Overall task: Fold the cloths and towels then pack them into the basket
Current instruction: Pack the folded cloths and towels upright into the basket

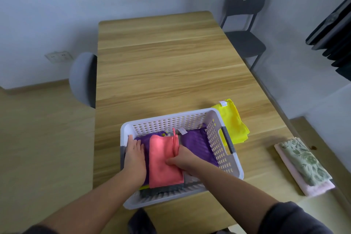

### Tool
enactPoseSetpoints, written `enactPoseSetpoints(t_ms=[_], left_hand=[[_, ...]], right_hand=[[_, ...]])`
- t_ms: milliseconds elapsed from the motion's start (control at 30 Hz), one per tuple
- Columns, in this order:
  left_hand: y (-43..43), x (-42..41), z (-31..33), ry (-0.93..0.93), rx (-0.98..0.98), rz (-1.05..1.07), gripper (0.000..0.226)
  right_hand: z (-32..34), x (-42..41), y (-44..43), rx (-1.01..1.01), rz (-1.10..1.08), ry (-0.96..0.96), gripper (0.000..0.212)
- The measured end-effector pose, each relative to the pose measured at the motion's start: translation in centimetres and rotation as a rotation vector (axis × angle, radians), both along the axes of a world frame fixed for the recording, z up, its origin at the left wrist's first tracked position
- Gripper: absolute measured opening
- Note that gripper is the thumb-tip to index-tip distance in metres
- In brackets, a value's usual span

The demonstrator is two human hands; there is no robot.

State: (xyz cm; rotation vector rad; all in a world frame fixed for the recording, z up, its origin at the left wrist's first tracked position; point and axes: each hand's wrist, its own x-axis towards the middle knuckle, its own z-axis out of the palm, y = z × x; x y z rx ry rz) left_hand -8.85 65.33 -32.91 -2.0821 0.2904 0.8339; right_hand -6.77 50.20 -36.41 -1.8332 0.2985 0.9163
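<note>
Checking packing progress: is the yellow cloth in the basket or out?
Out. The folded yellow cloth lies on the table, beyond the right wall of the basket.

grey cloth (163,189) mostly under coral cloth (161,163), tag (223,103) unreadable

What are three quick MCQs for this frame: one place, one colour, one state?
1. The yellow cloth lies: A on the table beside the white basket; B inside it; C draped over its rim.
2. The right hand grips a cloth coloured: A green; B coral; C white.
3. The left hand is: A clenched in a fist; B lifting the yellow cloth; C open, flat inside the basket.
Key: A, it lies on wood outside the basket wall; B, curled fingers pinch the coral cloth; C, straight fingers rest on purple cloth.
</note>
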Motion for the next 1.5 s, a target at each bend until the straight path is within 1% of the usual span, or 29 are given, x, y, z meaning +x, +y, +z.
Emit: enactPoseSetpoints(t_ms=[133, 200, 267, 300, 367, 433, 500, 567, 633, 667, 733, 767, 800, 833, 867, 933, 967, 1000, 1033, 1067, 1100, 1167, 1233, 1300, 1333, 1400, 1433, 1500], left_hand=[[-0.3, 0.4, -0.6, -0.001, 0.034, 0.012, 0.077], [-0.3, 0.2, -0.2, 0.022, -0.034, 0.03, 0.082], [-0.2, 0.0, 0.4, 0.03, -0.089, 0.061, 0.094], [-0.3, -0.1, 0.3, 0.029, -0.088, 0.065, 0.093], [-0.6, -0.2, -0.6, 0.024, -0.061, 0.084, 0.078], [-1.1, -0.4, -1.0, 0.014, -0.021, 0.109, 0.07], [-1.4, -0.4, -1.0, 0.009, -0.03, 0.13, 0.07], [-1.5, -0.6, -0.3, 0.018, -0.053, 0.102, 0.074], [-1.2, -0.5, 0.8, 0.012, -0.164, 0.077, 0.08], [-1.0, -0.4, 1.4, -0.012, -0.279, 0.07, 0.077], [-1.1, 0.1, 2.5, -0.112, -0.613, 0.074, 0.055], [-1.4, 0.5, 2.8, -0.167, -0.813, 0.147, 0.043], [-2.1, 1.2, 3.0, -0.215, -1.036, 0.286, 0.036], [-2.8, 2.1, 3.0, -0.229, -1.216, 0.482, 0.033], [-3.4, 2.9, 2.6, -0.223, -1.34, 0.685, 0.033], [-4.7, 4.7, 1.4, -0.147, -1.476, 1.081, 0.034], [-5.2, 5.3, 0.6, -0.074, -1.527, 1.293, 0.032], [-5.8, 5.7, 0.1, 0.005, -1.574, 1.482, 0.027], [-6.3, 6.0, -0.7, 0.06, -1.608, 1.61, 0.02], [-6.9, 6.1, -1.2, 0.063, -1.626, 1.654, 0.012], [-7.3, 6.3, -1.9, 0.027, -1.639, 1.67, 0.007], [-8.0, 6.6, -2.8, -0.114, -1.662, 1.664, 0.009], [-8.7, 6.8, -3.3, -0.242, -1.667, 1.663, 0.006], [-9.4, 7.0, -3.5, -0.295, -1.643, 1.631, 0.003], [-9.9, 7.2, -3.8, -0.302, -1.637, 1.599, 0.007], [-10.3, 7.6, -5.2, -0.32, -1.602, 1.512, 0.033], [-10.4, 7.8, -5.4, -0.322, -1.569, 1.472, 0.036], [-10.7, 7.7, -4.9, -0.336, -1.512, 1.411, 0.027]], right_hand=[[0.3, 0.0, 0.2, -0.051, 0.042, -0.017, 0.047], [0.4, 0.0, 0.0, -0.043, 0.034, -0.013, 0.047], [0.4, -0.1, -0.1, -0.031, 0.017, -0.003, 0.044], [0.5, -0.1, -0.1, -0.025, 0.012, -0.001, 0.043], [0.6, -0.1, -0.2, -0.018, 0.012, -0.005, 0.043], [0.8, -0.1, -0.4, -0.026, 0.034, -0.015, 0.043], [1.3, 0.0, -1.0, -0.05, 0.062, -0.042, 0.038], [2.1, 0.3, -2.2, -0.089, 0.04, -0.078, 0.039], [2.9, 0.7, -3.8, -0.11, -0.022, -0.106, 0.041], [3.2, 0.9, -4.5, -0.108, -0.054, -0.108, 0.04], [3.6, 1.2, -6.0, -0.098, -0.105, -0.105, 0.041], [3.7, 1.2, -6.4, -0.086, -0.122, -0.095, 0.043], [3.9, 1.2, -6.8, -0.074, -0.142, -0.088, 0.044], [4.0, 1.1, -7.1, -0.056, -0.162, -0.073, 0.047], [4.1, 1.0, -7.3, -0.032, -0.177, -0.053, 0.051], [4.2, 0.8, -7.6, 0.032, -0.197, -0.026, 0.05], [4.3, 0.6, -7.6, 0.061, -0.198, -0.011, 0.048], [4.4, 0.6, -7.6, 0.072, -0.205, 0.002, 0.049], [4.4, 0.5, -7.5, 0.058, -0.222, 0.004, 0.053], [4.5, 0.4, -7.6, 0.006, -0.238, -0.013, 0.054], [4.7, 0.3, -7.5, -0.076, -0.232, -0.053, 0.052], [5.0, 0.1, -7.7, -0.26, -0.153, -0.17, 0.048], [5.3, -0.2, -7.5, -0.402, -0.021, -0.303, 0.057], [5.3, -0.5, -7.0, -0.534, 0.108, -0.406, 0.065], [4.9, -0.5, -6.9, -0.621, 0.176, -0.448, 0.068], [4.4, -0.4, -6.6, -0.785, 0.288, -0.509, 0.075], [4.4, -0.3, -6.6, -0.835, 0.308, -0.501, 0.077], [4.5, -0.1, -6.5, -0.901, 0.338, -0.434, 0.079]])
